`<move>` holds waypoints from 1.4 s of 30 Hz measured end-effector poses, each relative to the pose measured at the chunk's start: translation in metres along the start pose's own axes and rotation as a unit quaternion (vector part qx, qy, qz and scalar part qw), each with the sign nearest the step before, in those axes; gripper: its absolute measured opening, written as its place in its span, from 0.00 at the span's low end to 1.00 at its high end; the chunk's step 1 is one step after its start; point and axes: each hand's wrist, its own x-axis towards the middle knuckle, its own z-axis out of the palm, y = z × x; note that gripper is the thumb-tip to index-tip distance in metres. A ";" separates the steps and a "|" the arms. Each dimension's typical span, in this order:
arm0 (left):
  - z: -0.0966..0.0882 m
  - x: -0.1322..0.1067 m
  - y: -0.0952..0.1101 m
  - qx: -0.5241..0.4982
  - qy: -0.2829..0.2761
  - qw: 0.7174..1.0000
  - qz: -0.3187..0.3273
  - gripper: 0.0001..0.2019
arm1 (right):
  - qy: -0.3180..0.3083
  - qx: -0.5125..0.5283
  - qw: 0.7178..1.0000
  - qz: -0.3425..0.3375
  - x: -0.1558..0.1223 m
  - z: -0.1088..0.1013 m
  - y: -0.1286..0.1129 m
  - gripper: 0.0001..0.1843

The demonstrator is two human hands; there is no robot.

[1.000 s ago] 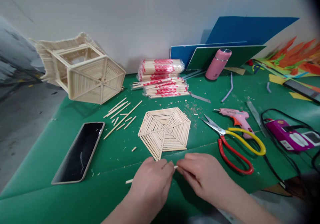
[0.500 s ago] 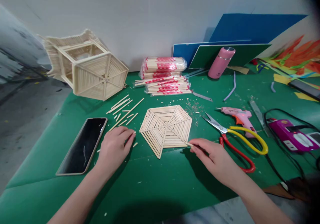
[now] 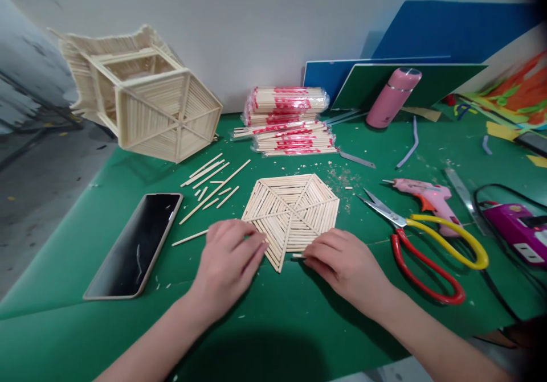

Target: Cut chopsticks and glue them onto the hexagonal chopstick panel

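Observation:
A hexagonal panel of wooden sticks (image 3: 294, 214), built in rings between spokes, lies flat on the green table. My left hand (image 3: 231, 259) is at its lower left edge, thumb and fingertips pinched together; what they hold, if anything, is hidden. My right hand (image 3: 344, 262) is closed on a short wooden stick (image 3: 298, 255), whose end pokes out leftward just below the panel's lower edge. Loose cut sticks (image 3: 213, 183) of several lengths are scattered to the left of the panel. One longer stick (image 3: 188, 238) runs partly behind my left hand.
Left stands a phone (image 3: 134, 251), with a stick-built lantern-like frame (image 3: 171, 114) behind. Packs of sticks (image 3: 290, 120) lie at the back, near a pink bottle (image 3: 393, 98). At right are scissors (image 3: 427, 239), a pink glue gun (image 3: 427, 197) and a purple corded device (image 3: 521, 231).
My left hand has moved right, from beside the loose sticks to the panel's lower left edge. My right hand has slid left along the lower edge with its stick. The view has shifted slightly.

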 end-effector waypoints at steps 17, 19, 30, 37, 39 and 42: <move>0.033 -0.001 0.026 -0.029 -0.093 0.995 0.005 0.07 | -0.004 0.057 0.996 0.063 0.002 0.005 0.000 0.08; 0.033 -0.001 0.028 -0.028 -0.080 0.996 -0.001 0.07 | 0.002 0.058 0.994 0.095 -0.006 -0.002 0.003 0.06; 0.036 -0.002 0.028 -0.035 -0.125 0.991 -0.013 0.08 | -0.006 0.034 0.993 0.115 -0.021 -0.007 0.018 0.05; 0.037 -0.005 0.029 -0.036 -0.128 0.991 -0.019 0.07 | 0.023 0.050 0.984 0.171 -0.022 -0.006 0.021 0.07; 0.038 -0.005 0.029 -0.042 -0.122 0.991 -0.020 0.06 | 0.023 0.055 0.981 0.182 -0.024 -0.007 0.022 0.06; 0.038 -0.004 0.029 -0.046 -0.116 0.992 -0.023 0.06 | 0.026 0.060 0.980 0.189 -0.028 -0.007 0.024 0.05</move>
